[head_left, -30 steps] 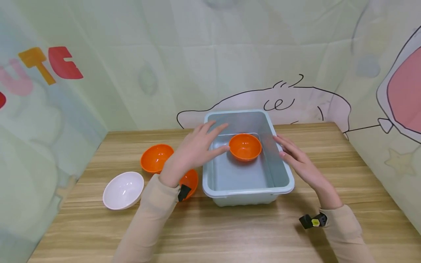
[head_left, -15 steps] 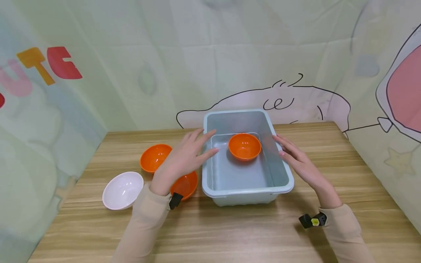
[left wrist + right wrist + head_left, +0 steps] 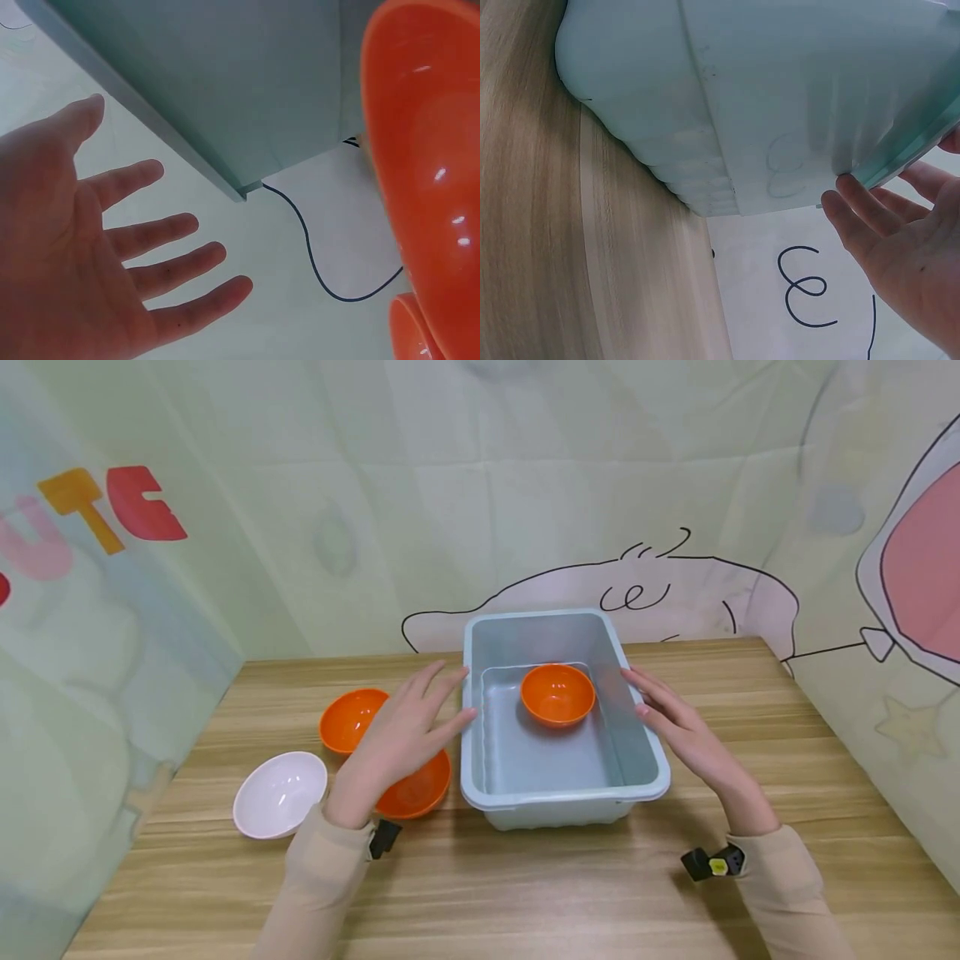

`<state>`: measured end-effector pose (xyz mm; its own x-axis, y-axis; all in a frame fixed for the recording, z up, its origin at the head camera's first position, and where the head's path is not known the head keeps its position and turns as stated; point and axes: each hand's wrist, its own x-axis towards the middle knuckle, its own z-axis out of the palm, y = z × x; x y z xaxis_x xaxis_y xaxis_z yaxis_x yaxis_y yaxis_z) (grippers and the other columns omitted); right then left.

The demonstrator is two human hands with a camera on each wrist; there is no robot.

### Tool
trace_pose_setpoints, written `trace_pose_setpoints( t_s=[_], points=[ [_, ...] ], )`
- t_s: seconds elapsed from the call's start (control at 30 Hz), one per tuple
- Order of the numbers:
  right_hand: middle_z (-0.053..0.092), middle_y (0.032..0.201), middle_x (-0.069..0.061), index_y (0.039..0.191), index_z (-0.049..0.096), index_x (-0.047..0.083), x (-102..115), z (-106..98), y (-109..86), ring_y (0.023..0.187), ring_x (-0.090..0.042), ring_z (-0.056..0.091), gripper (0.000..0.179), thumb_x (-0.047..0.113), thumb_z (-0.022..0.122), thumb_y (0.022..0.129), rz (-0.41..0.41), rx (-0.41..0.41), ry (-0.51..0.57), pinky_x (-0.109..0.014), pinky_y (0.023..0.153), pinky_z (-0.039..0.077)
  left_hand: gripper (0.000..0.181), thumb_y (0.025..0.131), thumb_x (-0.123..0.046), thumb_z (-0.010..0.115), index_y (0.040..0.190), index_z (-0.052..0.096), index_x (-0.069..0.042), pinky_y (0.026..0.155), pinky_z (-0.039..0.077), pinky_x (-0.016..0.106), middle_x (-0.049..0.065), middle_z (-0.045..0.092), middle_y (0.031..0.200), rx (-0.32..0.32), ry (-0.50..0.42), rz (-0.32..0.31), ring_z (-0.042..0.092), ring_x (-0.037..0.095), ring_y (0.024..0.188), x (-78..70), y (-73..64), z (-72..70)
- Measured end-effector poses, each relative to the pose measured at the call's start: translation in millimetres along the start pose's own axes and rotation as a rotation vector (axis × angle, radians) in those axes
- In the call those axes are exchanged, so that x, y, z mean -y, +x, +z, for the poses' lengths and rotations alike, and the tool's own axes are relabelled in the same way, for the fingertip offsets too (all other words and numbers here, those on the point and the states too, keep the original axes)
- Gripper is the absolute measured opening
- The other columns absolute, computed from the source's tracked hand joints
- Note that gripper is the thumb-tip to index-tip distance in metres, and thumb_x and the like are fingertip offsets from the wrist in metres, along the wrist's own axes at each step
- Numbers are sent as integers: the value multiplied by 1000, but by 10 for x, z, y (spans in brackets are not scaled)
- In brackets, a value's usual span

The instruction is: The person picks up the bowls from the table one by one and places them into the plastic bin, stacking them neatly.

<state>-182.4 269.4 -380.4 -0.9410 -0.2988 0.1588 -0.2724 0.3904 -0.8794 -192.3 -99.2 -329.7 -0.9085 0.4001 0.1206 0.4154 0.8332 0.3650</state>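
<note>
Head: near the wood-grained desk's (image 3: 525, 893) far edge, a blue tub (image 3: 562, 797) holds an orange bowl (image 3: 557, 697); the left hand (image 3: 401, 727) partly hides two orange bowls (image 3: 348, 720) beside a white bowl (image 3: 279, 795). Left wrist: spread, empty fingers (image 3: 180, 271). Right wrist: the right hand's (image 3: 915, 259) unclenched fingers touch the tub, printed cloth (image 3: 750, 315) behind.

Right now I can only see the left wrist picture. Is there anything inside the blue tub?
Observer: Yes, one orange bowl sits inside the blue tub.
Operator: Cool! Is anyone touching it on a side I can't see?
Observer: Yes, the right hand has its fingers at the right rim.
Operator: And is every bowl orange?
Observer: No, a white bowl rests on the table, left of the blue tub.
</note>
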Motion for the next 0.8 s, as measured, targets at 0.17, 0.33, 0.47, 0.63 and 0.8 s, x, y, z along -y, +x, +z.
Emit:
trace_pose_setpoints(
  t_s=[0.17, 0.33, 0.47, 0.63, 0.8],
  points=[
    [17, 162, -7, 150, 33, 24, -7, 2, -1, 145, -42, 23, 48, 25, 43, 103, 2, 2, 5, -66, 110, 25, 62, 95, -59, 42, 150, 30, -31, 107, 31, 65, 10, 23, 159, -6, 7, -25, 26, 39, 144, 56, -68, 53],
    [17, 162, -7, 150, 34, 25, -15, 6, 0, 145, -42, 23, 48, 25, 43, 103, 3, -1, 5, -66, 110, 25, 63, 96, -60, 39, 151, 29, -32, 105, 32, 67, 11, 24, 159, -15, 26, -32, 27, 41, 143, 107, -128, 107],
    [18, 162, -7, 150, 34, 25, -13, 7, 3, 145, -42, 23, 48, 26, 43, 103, 8, -5, 2, -66, 110, 25, 62, 96, -60, 39, 151, 28, -34, 107, 32, 65, 11, 24, 159, -12, 26, -45, 27, 39, 143, 135, -181, 128],
    [17, 162, -7, 150, 33, 24, -7, 8, 2, 145, -43, 22, 48, 26, 43, 103, 9, 0, 3, -67, 110, 24, 61, 97, -55, 43, 150, 32, -28, 106, 32, 66, 13, 27, 157, -7, 32, -53, 29, 41, 142, 165, -255, 174],
    [17, 162, -7, 150, 34, 26, -8, 8, 1, 145, -42, 22, 48, 27, 43, 103, 13, -5, 2, -66, 110, 24, 60, 96, -54, 45, 148, 36, -26, 106, 29, 68, 14, 30, 156, 7, 67, -66, 31, 42, 140, 197, -322, 244]
  ],
)
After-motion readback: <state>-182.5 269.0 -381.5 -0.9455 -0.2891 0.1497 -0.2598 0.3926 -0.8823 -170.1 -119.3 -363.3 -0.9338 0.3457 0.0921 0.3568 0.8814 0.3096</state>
